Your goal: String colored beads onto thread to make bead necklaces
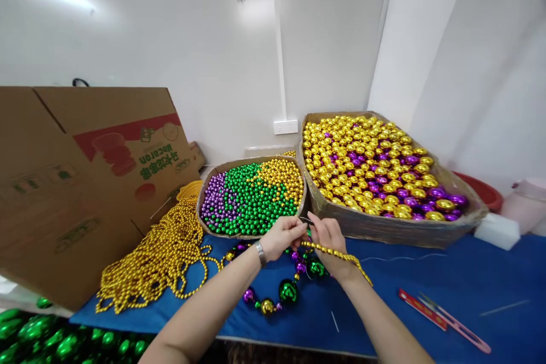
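My left hand (282, 237), a metal bracelet at its wrist, is closed in a pinch at the end of a bead necklace. The necklace's purple, green and gold beads (289, 291) hang below and lie on the blue cloth. Close beside it, my right hand (330, 242) pinches a thin pale string (306, 219) between thumb and finger. A strand of small gold beads (333, 252) runs from the fingertips across my right wrist. The fingers partly hide what they grip.
Ahead stands a box of small purple, green and gold beads (256, 199). Right of it is a larger box of gold and purple beads (362, 165). Gold bead strands (157, 256) pile up beside a carton (106, 182). Pink-handled tweezers (460, 327) lie at right on the blue cloth (367, 307).
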A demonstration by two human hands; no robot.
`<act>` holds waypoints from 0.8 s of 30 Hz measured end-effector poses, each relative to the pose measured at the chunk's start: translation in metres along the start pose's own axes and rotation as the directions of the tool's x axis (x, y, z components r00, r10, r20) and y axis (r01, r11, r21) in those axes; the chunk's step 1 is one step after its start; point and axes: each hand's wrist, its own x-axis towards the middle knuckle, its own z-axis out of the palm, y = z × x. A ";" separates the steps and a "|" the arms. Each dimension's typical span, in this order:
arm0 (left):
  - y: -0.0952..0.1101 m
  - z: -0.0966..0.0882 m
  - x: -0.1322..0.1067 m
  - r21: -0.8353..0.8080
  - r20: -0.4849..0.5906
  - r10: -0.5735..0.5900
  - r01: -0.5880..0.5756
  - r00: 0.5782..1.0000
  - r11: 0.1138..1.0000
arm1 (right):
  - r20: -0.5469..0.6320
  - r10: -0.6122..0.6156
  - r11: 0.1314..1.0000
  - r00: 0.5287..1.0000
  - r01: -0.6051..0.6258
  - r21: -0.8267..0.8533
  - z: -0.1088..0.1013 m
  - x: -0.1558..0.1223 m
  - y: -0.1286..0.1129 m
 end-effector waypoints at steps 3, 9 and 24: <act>0.003 0.002 0.002 -0.061 -0.088 0.065 -0.071 0.994 0.996 | 0.011 0.072 0.997 0.997 -0.072 0.041 -0.001 -0.007 -0.016; 0.032 0.000 0.008 0.007 -0.223 0.249 -0.254 0.942 0.967 | 0.344 0.266 0.859 0.900 -0.384 0.339 -0.018 -0.047 -0.071; -0.010 0.023 -0.032 0.191 -0.121 0.281 -0.255 0.952 0.948 | 0.521 0.679 0.121 0.517 -0.779 0.616 -0.041 -0.016 -0.049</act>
